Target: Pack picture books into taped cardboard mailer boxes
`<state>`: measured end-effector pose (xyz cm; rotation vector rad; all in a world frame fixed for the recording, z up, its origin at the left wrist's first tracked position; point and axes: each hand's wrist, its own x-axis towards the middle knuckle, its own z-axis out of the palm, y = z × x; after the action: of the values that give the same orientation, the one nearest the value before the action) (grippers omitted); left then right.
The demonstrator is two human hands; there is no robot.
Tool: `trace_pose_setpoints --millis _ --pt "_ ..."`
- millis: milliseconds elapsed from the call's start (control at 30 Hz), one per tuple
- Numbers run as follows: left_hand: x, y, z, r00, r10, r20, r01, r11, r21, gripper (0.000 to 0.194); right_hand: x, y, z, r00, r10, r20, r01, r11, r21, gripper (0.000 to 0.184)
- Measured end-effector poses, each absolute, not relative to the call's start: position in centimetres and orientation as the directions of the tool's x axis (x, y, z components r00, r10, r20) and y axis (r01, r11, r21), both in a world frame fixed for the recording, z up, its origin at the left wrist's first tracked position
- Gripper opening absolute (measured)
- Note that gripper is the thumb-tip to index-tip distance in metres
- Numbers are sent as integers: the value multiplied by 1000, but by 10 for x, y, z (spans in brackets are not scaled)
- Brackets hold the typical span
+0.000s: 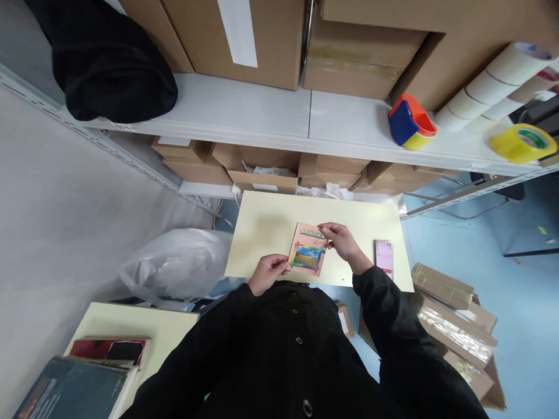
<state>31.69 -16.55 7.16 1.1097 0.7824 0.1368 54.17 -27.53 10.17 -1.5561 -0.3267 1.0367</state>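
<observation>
A small pink booklet with a landscape picture and a green title band on its cover is held up, slightly tilted, over the pale yellow table. My left hand pinches its lower left edge between thumb and fingers. At its upper right corner, my right hand is closed on the cover's edge. A phone with a pink screen lies on the table to the right of my right hand.
Above the table, a grey shelf bears cardboard boxes, a tape dispenser, tape rolls and a black cloth item. A plastic bag is at left, thick books lower left, flattened cartons at right.
</observation>
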Motion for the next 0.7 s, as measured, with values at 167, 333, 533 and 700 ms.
trace_pose_setpoints --millis 167,333,533,700 --pt "312 -163 69 716 507 -481 249 458 853 44 546 -276 97 559 702 -442 -353 -282 -892 41" --pt "306 -161 61 683 518 -515 214 532 819 49 550 -275 91 540 726 -425 -379 -241 -893 37" --pt "303 -156 52 633 543 -551 158 607 779 51 529 -271 84 492 736 -465 -399 -285 -872 52" --pt "297 -135 37 551 629 -548 164 562 811 44 493 -248 61 419 737 -531 -305 -437 -846 43"
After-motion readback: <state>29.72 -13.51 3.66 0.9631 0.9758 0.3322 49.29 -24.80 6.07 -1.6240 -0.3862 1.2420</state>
